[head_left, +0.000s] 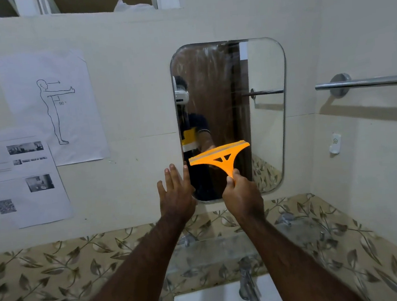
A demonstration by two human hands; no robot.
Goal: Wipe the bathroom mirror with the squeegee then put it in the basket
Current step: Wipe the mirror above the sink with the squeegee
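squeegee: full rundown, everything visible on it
The squeegee is orange, looks plastic, T-shaped: a wide head with a paler blade strip along its top edge, two triangular cutouts below, and a narrow handle. The right hand grips the handle's end. It is held blade-up, tilted, in front of the mirror's lower half.

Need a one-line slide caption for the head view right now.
Right hand holds orange plastic squeegee against rounded wall mirror; open left hand beside it.

mirror (pixel 264 100) above tap (pixel 249 283), papers (pixel 50 108) left
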